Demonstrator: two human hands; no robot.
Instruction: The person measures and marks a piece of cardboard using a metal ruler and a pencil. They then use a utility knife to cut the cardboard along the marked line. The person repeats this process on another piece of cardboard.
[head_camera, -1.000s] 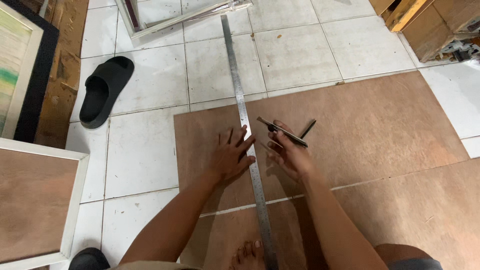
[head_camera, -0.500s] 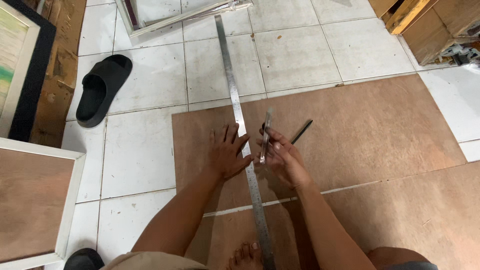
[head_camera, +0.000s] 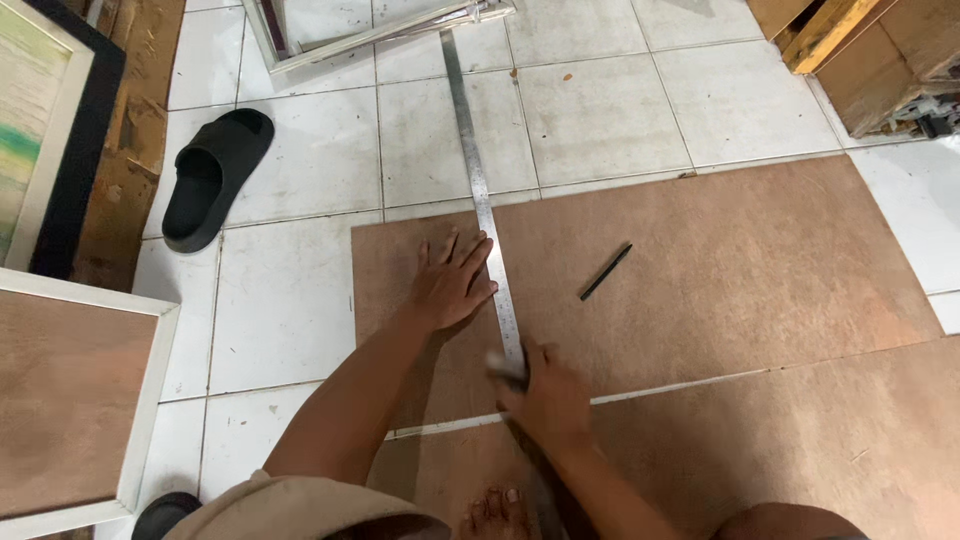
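Right hand (head_camera: 548, 392) slid nearer; ruler (head_camera: 480, 190) points away

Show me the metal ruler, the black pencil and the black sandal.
metal ruler (head_camera: 480, 190), head view, bare middle stretch.
black pencil (head_camera: 606, 272), head view, mid-shaft.
black sandal (head_camera: 205, 180), head view, strap.

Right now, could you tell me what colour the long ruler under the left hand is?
The ruler is silvery grey metal, pressed flat by the left hand; the head view shows it best.
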